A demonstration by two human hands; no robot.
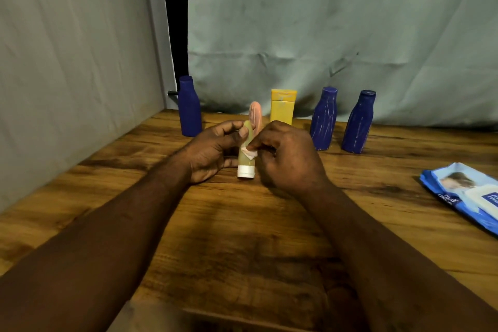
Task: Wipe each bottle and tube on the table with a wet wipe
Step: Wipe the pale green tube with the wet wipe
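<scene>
While the left hand pinches the pale green plastic tube upright on its white cap at frame centre, steadying it, the right hand fingertips press a small white wet wipe against its side.

— What sat on the wooden table there?
— Along the far edge stood three blue bottles, a pink tube and a yellow tube. A blue wipes pack lay flat by the right edge.
— And mid-table?
— A green tube stood on its white cap.
</scene>
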